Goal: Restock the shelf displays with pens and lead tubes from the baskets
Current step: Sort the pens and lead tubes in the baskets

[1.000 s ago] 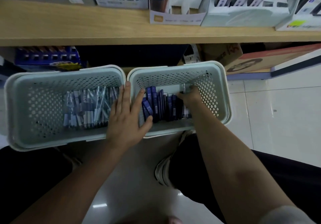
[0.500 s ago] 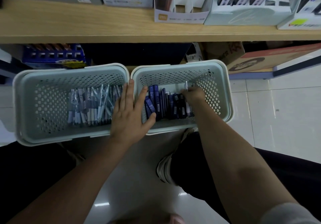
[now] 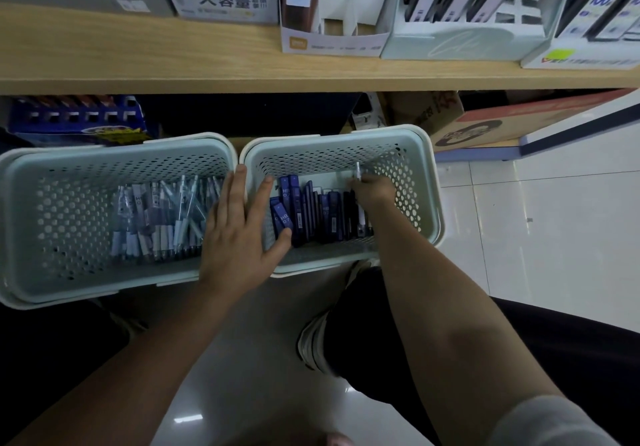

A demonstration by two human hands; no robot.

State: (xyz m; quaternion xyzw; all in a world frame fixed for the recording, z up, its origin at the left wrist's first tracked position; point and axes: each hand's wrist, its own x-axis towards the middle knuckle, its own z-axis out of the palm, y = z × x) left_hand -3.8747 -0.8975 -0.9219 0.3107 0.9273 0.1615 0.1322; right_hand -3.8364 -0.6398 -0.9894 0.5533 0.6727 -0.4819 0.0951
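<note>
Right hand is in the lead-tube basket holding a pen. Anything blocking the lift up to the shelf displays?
Nothing visible does. The right hand pinches a pen inside the open-topped right basket, with only the basket wall beside it. The wooden shelf juts over the baskets' far edge, so lifting toward the person first looks safest.

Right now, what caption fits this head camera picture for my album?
Left hand rests open across two baskets while right hand pinches a white pen among blue lead tubes.
</note>
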